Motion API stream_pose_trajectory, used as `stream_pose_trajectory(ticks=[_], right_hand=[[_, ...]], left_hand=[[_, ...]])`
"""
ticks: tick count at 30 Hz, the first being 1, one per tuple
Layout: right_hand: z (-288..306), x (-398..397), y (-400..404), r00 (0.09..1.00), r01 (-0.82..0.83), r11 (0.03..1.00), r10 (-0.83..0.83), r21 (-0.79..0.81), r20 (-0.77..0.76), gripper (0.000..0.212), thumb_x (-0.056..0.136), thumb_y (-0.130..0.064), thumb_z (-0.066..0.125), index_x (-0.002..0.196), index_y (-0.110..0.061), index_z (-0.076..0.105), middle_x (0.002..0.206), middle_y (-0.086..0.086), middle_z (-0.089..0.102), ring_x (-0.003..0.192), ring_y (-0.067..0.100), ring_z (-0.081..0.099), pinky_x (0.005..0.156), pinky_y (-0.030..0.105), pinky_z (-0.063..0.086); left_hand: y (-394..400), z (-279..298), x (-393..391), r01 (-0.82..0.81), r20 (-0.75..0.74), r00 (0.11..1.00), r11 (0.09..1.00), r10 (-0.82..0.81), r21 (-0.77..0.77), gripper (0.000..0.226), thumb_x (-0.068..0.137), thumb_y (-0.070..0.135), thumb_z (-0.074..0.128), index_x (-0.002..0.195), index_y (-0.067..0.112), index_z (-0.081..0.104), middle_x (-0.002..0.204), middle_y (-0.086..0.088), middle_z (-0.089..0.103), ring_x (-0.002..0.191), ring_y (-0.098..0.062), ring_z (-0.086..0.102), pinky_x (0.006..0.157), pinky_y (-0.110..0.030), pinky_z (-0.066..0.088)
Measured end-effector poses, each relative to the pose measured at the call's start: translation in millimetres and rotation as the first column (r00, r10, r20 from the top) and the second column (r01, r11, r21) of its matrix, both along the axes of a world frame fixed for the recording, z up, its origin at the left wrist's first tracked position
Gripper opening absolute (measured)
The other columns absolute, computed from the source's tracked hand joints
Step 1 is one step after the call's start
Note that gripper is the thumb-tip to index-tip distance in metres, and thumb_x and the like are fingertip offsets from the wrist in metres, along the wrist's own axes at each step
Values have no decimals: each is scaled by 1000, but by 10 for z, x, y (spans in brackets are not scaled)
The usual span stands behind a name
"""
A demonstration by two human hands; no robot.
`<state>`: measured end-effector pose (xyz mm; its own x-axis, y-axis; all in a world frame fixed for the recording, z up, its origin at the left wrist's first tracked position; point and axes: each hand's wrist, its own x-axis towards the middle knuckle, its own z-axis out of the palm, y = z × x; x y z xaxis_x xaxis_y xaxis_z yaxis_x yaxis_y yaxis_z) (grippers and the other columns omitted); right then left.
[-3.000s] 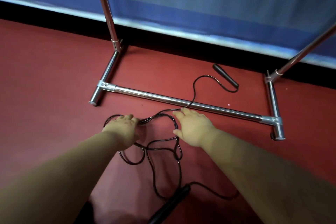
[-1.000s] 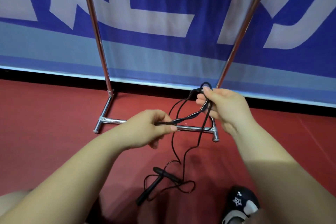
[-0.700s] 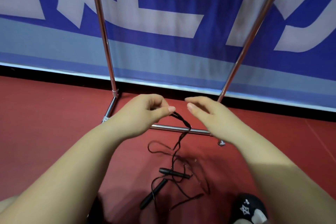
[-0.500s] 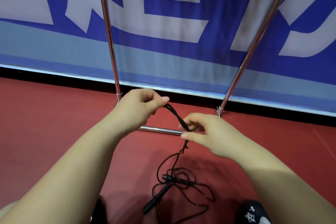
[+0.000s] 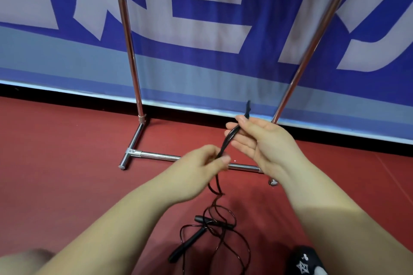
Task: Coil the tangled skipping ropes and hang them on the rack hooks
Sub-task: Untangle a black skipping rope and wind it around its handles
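Left hand (image 5: pixel 201 164) pinching the skipping rope (image 5: pixel 225 144) low, right hand (image 5: pixel 257 138) gripping it toward one o'clock. Draw even loops, lifting handles (image 5: pixel 190 241) at six o'clock untangled.

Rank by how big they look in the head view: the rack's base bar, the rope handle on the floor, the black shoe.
1. Base bar, longest though partly hidden behind the hands.
2. Rope handle and shoe: unsure, the shoe is cut off by the frame.

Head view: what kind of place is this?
Probably a sports hall or gym. Red sports-type floor, a big blue-and-white banner along the wall, and a chrome rack standing before it. Both hands hold a black skipping rope, its handles on the floor.
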<state>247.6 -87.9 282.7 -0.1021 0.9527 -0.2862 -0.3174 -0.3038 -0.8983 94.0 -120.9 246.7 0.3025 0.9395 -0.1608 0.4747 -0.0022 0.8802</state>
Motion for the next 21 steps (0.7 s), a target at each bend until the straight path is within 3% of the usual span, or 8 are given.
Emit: stream_pose_trajectory(ticks=[3, 5, 7, 9, 12, 16, 18, 21], right_hand=[[12, 53, 54, 992, 107, 994, -107, 7, -70, 10, 92, -15, 57, 91, -6, 61, 72, 3, 74, 68, 11, 72, 58, 20, 56], [22, 77, 78, 983, 155, 988, -153, 15, -103, 9, 92, -15, 58, 91, -6, 60, 71, 4, 73, 68, 11, 72, 61, 21, 57], [19, 85, 95, 976, 178, 984, -173, 20, -135, 12, 93, -16, 58, 94, -5, 59, 74, 5, 73, 71, 13, 72, 63, 23, 58], [13, 75, 104, 984, 154, 988, -150, 34, -98, 19, 94, -26, 55, 97, -8, 61, 84, 7, 74, 79, 15, 73, 66, 25, 59], [-28, -3, 65, 976, -19, 999, 8, 51, 216, 36, 95, -45, 45, 98, -14, 63, 94, 8, 73, 84, 15, 72, 72, 27, 59], [-149, -175, -119, 738, -367, 930, 270, 33, 618, 51, 83, -63, 43, 85, -20, 69, 89, 2, 73, 88, 16, 70, 88, 37, 55], [-239, -233, -208, 600, -539, 840, 337, 55, 725, 39, 85, -56, 53, 92, -21, 69, 94, 3, 73, 94, 21, 68, 93, 42, 50], [-298, -278, -262, 592, -587, 801, 325, 119, 737, 15, 84, -27, 70, 96, -20, 66, 81, -1, 67, 71, 12, 61, 77, 29, 50]], left_hand=[[-5, -33, -21, 72, -137, 988, 997, -71, 8, 18, 97, 31, 51, 99, 17, 62, 95, 2, 71, 97, -15, 63, 94, -33, 46], [15, -24, -28, 42, -114, 993, 999, -42, 5, 18, 98, 27, 50, 92, 16, 63, 93, -2, 71, 94, -19, 63, 94, -39, 46], [8, 12, -13, -33, 35, 999, 998, 35, -44, 18, 100, 21, 47, 87, 17, 60, 94, -3, 72, 91, -20, 64, 95, -41, 49], [-6, 70, 14, -83, 270, 954, 979, 133, -188, 20, 102, 14, 41, 86, 14, 53, 85, -3, 72, 80, -16, 66, 84, -33, 54], [20, 169, -13, -157, 442, 854, 946, 274, -283, 20, 102, 12, 38, 87, 11, 50, 68, -2, 71, 62, -11, 69, 63, -22, 55], [121, 233, -167, -308, 593, 668, 892, 450, -330, 19, 102, 12, 39, 87, 8, 51, 66, -5, 71, 61, -17, 70, 63, -28, 58], [155, 239, -238, -346, 630, 598, 869, 495, -354, 18, 102, 11, 39, 89, 7, 51, 67, -6, 72, 62, -19, 71, 63, -30, 59], [158, 260, -280, -354, 641, 570, 858, 514, -372, 17, 102, 11, 39, 92, 8, 51, 68, -6, 73, 66, -19, 72, 62, -30, 60]])
